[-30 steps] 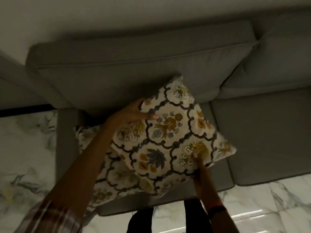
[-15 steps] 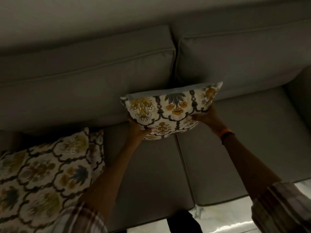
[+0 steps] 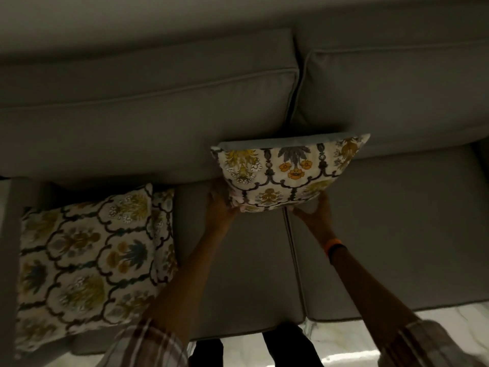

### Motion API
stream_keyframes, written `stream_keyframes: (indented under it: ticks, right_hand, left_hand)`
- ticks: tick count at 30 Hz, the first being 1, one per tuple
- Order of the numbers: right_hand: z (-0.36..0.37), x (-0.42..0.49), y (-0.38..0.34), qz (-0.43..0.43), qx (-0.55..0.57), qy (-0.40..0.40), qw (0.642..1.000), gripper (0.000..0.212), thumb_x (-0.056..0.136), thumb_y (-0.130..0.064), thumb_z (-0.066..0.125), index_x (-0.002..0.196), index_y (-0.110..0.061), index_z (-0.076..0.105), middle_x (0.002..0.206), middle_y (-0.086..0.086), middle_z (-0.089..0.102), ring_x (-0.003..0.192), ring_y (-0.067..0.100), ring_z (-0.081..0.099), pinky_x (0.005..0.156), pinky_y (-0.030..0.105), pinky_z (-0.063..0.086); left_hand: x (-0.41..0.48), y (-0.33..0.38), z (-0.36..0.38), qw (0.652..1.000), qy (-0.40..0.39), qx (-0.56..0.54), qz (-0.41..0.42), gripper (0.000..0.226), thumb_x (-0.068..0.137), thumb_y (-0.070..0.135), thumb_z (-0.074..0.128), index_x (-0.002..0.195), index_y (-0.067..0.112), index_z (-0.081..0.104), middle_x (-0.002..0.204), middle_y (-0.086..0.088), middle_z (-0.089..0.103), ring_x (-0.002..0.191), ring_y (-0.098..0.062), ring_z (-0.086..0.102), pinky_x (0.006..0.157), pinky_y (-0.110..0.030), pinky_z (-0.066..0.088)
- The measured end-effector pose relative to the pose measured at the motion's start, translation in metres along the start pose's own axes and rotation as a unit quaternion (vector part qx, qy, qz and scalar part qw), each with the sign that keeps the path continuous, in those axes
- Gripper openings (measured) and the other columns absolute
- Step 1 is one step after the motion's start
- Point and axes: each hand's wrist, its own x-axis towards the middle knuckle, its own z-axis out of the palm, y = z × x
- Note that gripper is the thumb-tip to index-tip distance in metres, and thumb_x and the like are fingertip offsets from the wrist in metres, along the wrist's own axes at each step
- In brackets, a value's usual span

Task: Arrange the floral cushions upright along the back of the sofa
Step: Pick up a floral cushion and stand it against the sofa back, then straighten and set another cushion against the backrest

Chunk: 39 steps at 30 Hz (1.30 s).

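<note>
I hold a floral cushion [image 3: 285, 170] upright against the grey sofa back [image 3: 164, 107], over the seam between the two back cushions. My left hand [image 3: 221, 201] grips its lower left corner and my right hand [image 3: 313, 210] grips its lower right edge. A second floral cushion [image 3: 79, 258] lies flat on the left end of the seat, with another patterned cushion edge [image 3: 164, 231] showing beneath its right side.
The grey seat cushions [image 3: 383, 234] stretch right of my arms. A sofa arm [image 3: 10, 234] borders the left side. Pale marble floor [image 3: 344, 337] shows along the front edge, with my dark trouser legs [image 3: 285, 345] at the bottom centre.
I lifted the cushion off the pile at the left, carried it right and stood it against the sofa back. In the last half second it has barely shifted.
</note>
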Motion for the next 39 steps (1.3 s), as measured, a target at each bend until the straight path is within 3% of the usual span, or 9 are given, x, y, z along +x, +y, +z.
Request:
stream_keyframes:
  ticks: [9, 13, 18, 21, 25, 30, 32, 36, 39]
  right_hand:
    - [0.238, -0.127, -0.035, 0.064, -0.050, -0.235, 0.969, 0.078, 0.088, -0.035, 0.078, 0.153, -0.021, 0.037, 0.139, 0.016, 0.061, 0.111, 0.022, 0.060, 0.091, 0.039, 0.052]
    - [0.336, -0.162, -0.064, 0.084, -0.008, -0.296, 0.952, 0.094, 0.093, -0.036, 0.072, 0.163, -0.020, 0.011, 0.156, 0.010, 0.044, 0.132, 0.029, 0.055, 0.100, 0.038, 0.050]
    - [0.411, -0.183, -0.064, 0.080, 0.048, -0.329, 0.940, 0.105, 0.079, -0.027, 0.084, 0.161, -0.022, 0.019, 0.153, 0.001, 0.047, 0.126, 0.023, 0.061, 0.079, 0.024, 0.063]
    - [0.417, -0.190, -0.060, 0.109, 0.038, -0.289, 0.950, 0.092, 0.082, -0.016, 0.084, 0.157, -0.016, 0.030, 0.151, 0.009, 0.052, 0.130, 0.032, 0.059, 0.102, 0.047, 0.054]
    - [0.409, -0.191, -0.064, 0.090, 0.010, -0.260, 0.961, 0.063, 0.090, 0.001, 0.073, 0.146, -0.014, 0.046, 0.134, 0.009, 0.063, 0.116, 0.030, 0.066, 0.097, 0.045, 0.056]
    - [0.376, -0.200, -0.083, 0.057, 0.041, -0.246, 0.967, 0.096, 0.066, -0.049, 0.092, 0.147, -0.016, 0.051, 0.137, 0.030, 0.060, 0.118, 0.043, 0.063, 0.104, 0.061, 0.051]
    - [0.355, -0.209, -0.100, 0.022, 0.042, -0.237, 0.970, 0.050, 0.081, -0.018, 0.085, 0.126, -0.021, 0.063, 0.122, 0.033, 0.067, 0.104, 0.039, 0.064, 0.096, 0.062, 0.054]
    - [0.291, -0.197, -0.109, -0.076, 0.016, -0.131, 0.988, 0.042, 0.079, 0.017, 0.076, 0.109, -0.012, 0.068, 0.085, -0.001, 0.081, 0.062, 0.015, 0.073, 0.059, 0.032, 0.062]
    - [0.222, -0.186, -0.116, -0.115, -0.012, -0.098, 0.988, 0.025, 0.078, 0.010, 0.080, 0.093, -0.007, 0.069, 0.067, -0.004, 0.077, 0.047, 0.001, 0.066, 0.050, 0.021, 0.056]
  left_hand:
    - [-0.057, -0.135, -0.179, 0.953, 0.092, 0.290, 0.010, 0.075, 0.093, 0.048, 0.059, 0.153, 0.012, 0.031, 0.158, -0.020, 0.032, 0.148, -0.040, 0.026, 0.120, -0.065, 0.018]
    - [-0.063, -0.222, -0.277, 0.950, 0.145, 0.260, -0.092, 0.088, 0.089, 0.063, 0.052, 0.155, 0.012, 0.024, 0.161, -0.020, 0.024, 0.148, -0.042, 0.022, 0.119, -0.067, 0.013]
    - [-0.046, -0.300, -0.355, 0.966, 0.151, 0.062, -0.198, 0.121, 0.071, 0.070, 0.073, 0.158, 0.018, 0.007, 0.165, -0.013, 0.007, 0.152, -0.038, 0.011, 0.120, -0.062, 0.021]
    - [-0.033, -0.326, -0.375, 0.946, 0.165, -0.118, -0.254, 0.128, 0.062, 0.067, 0.081, 0.158, 0.019, 0.011, 0.164, -0.013, 0.020, 0.149, -0.036, 0.026, 0.119, -0.055, 0.031]
    - [-0.023, -0.337, -0.381, 0.931, 0.136, -0.225, -0.252, 0.144, 0.038, 0.083, 0.079, 0.156, 0.022, 0.025, 0.160, -0.008, 0.035, 0.145, -0.031, 0.036, 0.117, -0.053, 0.037]
    - [-0.032, -0.311, -0.376, 0.925, 0.145, -0.279, -0.215, 0.116, 0.049, 0.073, 0.086, 0.148, 0.031, 0.042, 0.146, -0.003, 0.055, 0.132, -0.028, 0.054, 0.109, -0.048, 0.048]
    - [-0.043, -0.282, -0.372, 0.927, 0.162, -0.298, -0.161, 0.103, 0.063, 0.054, 0.088, 0.149, 0.022, 0.041, 0.147, -0.002, 0.053, 0.133, -0.020, 0.052, 0.109, -0.036, 0.045]
    - [-0.059, -0.224, -0.338, 0.931, 0.158, -0.321, -0.070, 0.104, 0.070, 0.046, 0.085, 0.153, 0.019, 0.030, 0.152, -0.001, 0.044, 0.133, -0.010, 0.048, 0.104, -0.019, 0.047]
    - [-0.066, -0.175, -0.299, 0.948, 0.138, -0.285, -0.025, 0.123, 0.058, 0.053, 0.083, 0.155, 0.024, 0.014, 0.161, -0.006, 0.026, 0.144, -0.016, 0.034, 0.114, -0.033, 0.039]
